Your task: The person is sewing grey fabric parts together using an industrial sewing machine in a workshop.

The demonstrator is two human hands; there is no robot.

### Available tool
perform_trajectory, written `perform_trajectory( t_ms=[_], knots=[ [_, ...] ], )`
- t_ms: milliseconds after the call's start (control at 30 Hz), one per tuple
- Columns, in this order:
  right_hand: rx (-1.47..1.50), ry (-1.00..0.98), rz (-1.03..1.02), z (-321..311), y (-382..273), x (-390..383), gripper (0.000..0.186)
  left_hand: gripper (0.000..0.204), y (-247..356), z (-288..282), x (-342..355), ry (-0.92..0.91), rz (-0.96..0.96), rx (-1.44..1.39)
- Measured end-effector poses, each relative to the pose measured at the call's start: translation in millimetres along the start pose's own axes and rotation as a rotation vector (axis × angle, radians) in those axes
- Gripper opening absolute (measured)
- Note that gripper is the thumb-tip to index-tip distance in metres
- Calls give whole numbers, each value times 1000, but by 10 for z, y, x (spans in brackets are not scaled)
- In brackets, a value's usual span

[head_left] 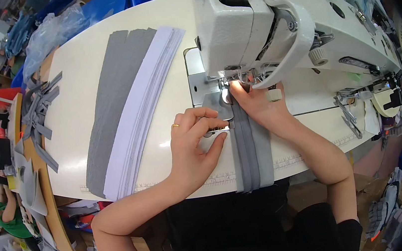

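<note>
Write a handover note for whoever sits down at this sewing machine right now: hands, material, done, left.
Left hand: flat on the table, fingers pressing the left edge of the grey strip beside the metal guide; nothing gripped.
Right hand: fingertips pushing the strip's top end up to the presser foot of the white sewing machine.
Material: the grey strip runs from the foot down over the near table edge. Stacks of grey pieces and white pieces lie to the left, untouched.
Done: strip lined up at the foot.
Left: most of the strip's length has not yet passed under the foot; the stacks wait.
</note>
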State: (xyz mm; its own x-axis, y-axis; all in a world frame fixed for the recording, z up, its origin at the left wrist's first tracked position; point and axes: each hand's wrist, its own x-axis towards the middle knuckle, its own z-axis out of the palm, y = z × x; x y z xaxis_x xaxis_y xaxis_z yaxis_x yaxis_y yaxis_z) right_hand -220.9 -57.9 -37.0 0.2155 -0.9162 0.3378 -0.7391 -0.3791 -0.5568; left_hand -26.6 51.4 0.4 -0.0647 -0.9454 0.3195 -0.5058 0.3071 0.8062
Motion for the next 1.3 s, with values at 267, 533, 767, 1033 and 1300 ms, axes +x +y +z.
perform_trajectory(
  t_ms=[267, 533, 767, 1033, 1300],
  knots=[
    [-4, 99, -6, 9, -80, 5, 25, 24, 48, -32, 19, -42, -1, 54],
    [-362, 384, -441, -92, 178, -140, 27, 20, -253, -639, 268, 152, 4, -1],
    [-12, 2, -59, -506, 184, 199, 29, 32, -750, -1373, 390, 358, -166, 402],
    [-103, -640, 291, -687, 83, 571, 32, 40, -830, -1489, 276, 170, -182, 555],
    [-72, -562, 253, -530, 308, 643, 45, 43, -468, -1150, 328, 187, -54, 408]
  ],
)
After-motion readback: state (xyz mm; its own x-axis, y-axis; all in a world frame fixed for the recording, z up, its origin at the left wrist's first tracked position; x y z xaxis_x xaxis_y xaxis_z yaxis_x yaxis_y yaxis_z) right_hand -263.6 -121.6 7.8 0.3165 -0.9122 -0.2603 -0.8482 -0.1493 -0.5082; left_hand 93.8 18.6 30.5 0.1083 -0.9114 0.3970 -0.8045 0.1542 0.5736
